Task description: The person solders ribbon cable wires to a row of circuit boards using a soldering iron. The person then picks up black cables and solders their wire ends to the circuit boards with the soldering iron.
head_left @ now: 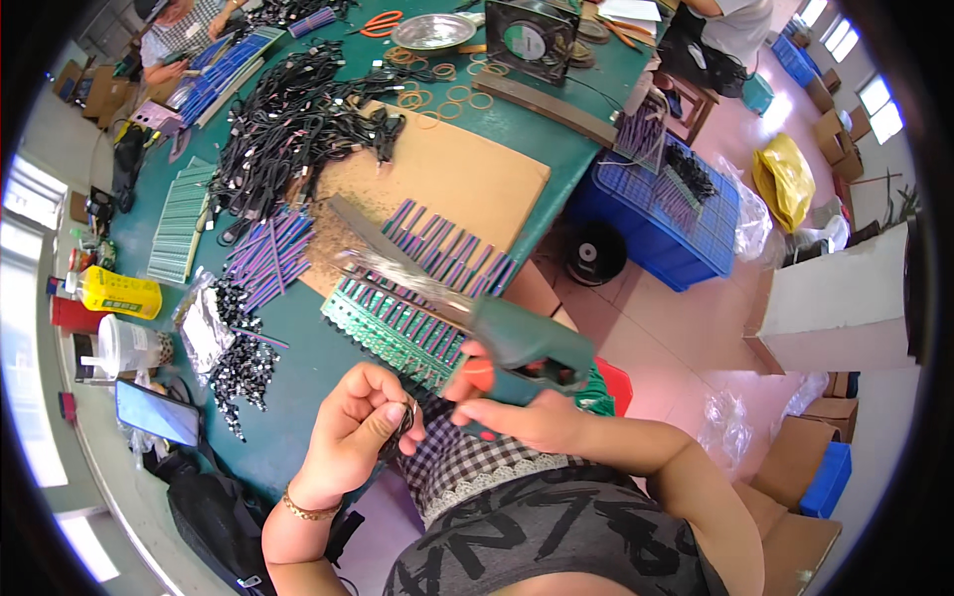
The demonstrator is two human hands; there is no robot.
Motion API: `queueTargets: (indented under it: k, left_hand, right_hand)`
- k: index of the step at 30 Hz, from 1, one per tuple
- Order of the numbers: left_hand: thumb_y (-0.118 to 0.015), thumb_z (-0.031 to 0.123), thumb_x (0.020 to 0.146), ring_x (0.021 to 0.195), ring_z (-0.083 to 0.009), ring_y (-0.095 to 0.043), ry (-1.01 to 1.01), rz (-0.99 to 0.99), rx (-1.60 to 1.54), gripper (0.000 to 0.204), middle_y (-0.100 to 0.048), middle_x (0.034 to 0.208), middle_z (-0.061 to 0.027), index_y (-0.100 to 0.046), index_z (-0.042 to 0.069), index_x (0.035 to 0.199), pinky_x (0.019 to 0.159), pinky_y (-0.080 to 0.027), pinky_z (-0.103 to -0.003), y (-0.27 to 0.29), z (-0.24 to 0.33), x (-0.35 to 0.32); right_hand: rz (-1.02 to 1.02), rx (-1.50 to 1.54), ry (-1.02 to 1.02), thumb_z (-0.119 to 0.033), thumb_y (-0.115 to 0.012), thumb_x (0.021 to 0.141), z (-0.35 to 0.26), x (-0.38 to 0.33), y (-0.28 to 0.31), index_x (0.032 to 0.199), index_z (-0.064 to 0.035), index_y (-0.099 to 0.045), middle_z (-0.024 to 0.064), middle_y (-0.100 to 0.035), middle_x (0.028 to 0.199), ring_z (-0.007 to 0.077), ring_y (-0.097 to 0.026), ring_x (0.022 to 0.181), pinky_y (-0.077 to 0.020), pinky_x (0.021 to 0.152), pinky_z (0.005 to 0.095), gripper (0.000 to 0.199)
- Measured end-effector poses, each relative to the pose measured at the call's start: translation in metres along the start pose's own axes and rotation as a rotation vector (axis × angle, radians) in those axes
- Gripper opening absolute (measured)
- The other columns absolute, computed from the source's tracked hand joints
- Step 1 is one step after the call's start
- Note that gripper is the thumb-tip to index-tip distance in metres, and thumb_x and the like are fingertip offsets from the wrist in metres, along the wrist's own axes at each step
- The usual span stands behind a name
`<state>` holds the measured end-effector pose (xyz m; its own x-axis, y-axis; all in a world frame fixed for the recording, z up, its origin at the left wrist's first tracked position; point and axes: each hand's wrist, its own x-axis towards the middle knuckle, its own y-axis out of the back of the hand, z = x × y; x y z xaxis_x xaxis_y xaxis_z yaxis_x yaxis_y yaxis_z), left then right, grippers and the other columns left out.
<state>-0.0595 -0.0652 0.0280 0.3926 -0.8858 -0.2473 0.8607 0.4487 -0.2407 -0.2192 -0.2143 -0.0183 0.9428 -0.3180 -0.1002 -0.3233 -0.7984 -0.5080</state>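
While the left hand point(363, 412) pinches a small dark part point(402, 422) between thumb and curled fingertips, just above the lap, the right hand point(532, 412) is wrapped around the grip of a green pistol-shaped tool point(522, 348) with an orange trigger, its long metal nozzle reaching up and left over the table; the two hands nearly touch and the part sits between them. Directly beyond the tool lie rows of purple-and-grey flat strips point(437, 248) on a brown cardboard sheet point(467, 179) and a green slotted rack point(388, 333) filled with similar pieces, which suggests a fair number are already laid out. A loose bundle of purple strips point(268, 258) and a large heap of black cables point(288, 124) on the green table point(298, 387) look like stock not yet handled, so much seems left, though I cannot tell finished pieces from unfinished ones. Further out sit a phone point(157, 412), a yellow bottle point(119, 293), rubber bands point(437, 94), orange scissors point(381, 22) and a blue crate point(666, 214) on the floor. Another person point(179, 30) works at the far left end. What exactly the pinched part is stays hard to make out, being small and half covered by fingers, and the tool's tip blurs against the strips
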Motion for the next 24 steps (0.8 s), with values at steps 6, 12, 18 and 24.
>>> queueTargets:
  k: [6, 12, 18, 24]
  left_hand:
    - [-0.056, 0.009, 0.097, 0.068, -0.0141, -0.059, 0.292, -0.164, -0.352, 0.008, -0.061, 0.081, -0.0075, -0.05, 0.004, 0.101, 0.06, -0.046, -0.023, -0.008, -0.012, -0.001]
    - [-0.058, 0.011, 0.095, 0.068, -0.0168, -0.059, 0.441, -0.255, -0.492, 0.015, -0.061, 0.081, -0.0098, -0.049, 0.005, 0.106, 0.06, -0.046, -0.024, -0.01, -0.019, -0.001]
    - [-0.059, 0.011, 0.094, 0.07, -0.0175, -0.061, 0.329, -0.157, -0.644, 0.018, -0.061, 0.082, -0.0107, -0.048, 0.002, 0.105, 0.062, -0.052, -0.029, -0.019, -0.013, 0.005]
    - [-0.057, 0.003, 0.092, 0.064, -0.0111, -0.06, 0.18, 0.042, -0.04, 0.006, -0.062, 0.078, -0.0067, -0.053, -0.001, 0.095, 0.057, -0.051, -0.024, -0.026, -0.012, -0.002]
  right_hand:
    - [-0.187, 0.102, -0.032, -0.001, -0.061, 0.091, -0.004, 0.008, -0.004, 0.12, -0.0031, -0.054, 0.0035, -0.061, 0.101, 0.0101, -0.059, 0.085, -0.049, 0.078, 0.025, 0.03]
    - [-0.074, -0.112, 0.106, 0.002, -0.062, 0.09, 0.005, 0.004, -0.006, 0.105, -0.0025, -0.059, 0.0011, -0.061, 0.093, 0.0076, -0.059, 0.087, -0.05, 0.075, 0.0245, 0.016]
    - [0.035, 0.066, 0.028, 0.001, -0.064, 0.088, 0.007, -0.002, -0.005, 0.107, -0.0018, -0.059, 0.0027, -0.063, 0.093, 0.0099, -0.061, 0.086, -0.05, 0.076, 0.0252, 0.02]
    - [0.054, -0.57, 0.333, 0.001, -0.064, 0.085, 0.006, 0.0, -0.003, 0.105, -0.0019, -0.059, 0.0034, -0.063, 0.089, 0.0119, -0.061, 0.085, -0.0487, 0.076, 0.0267, 0.021]
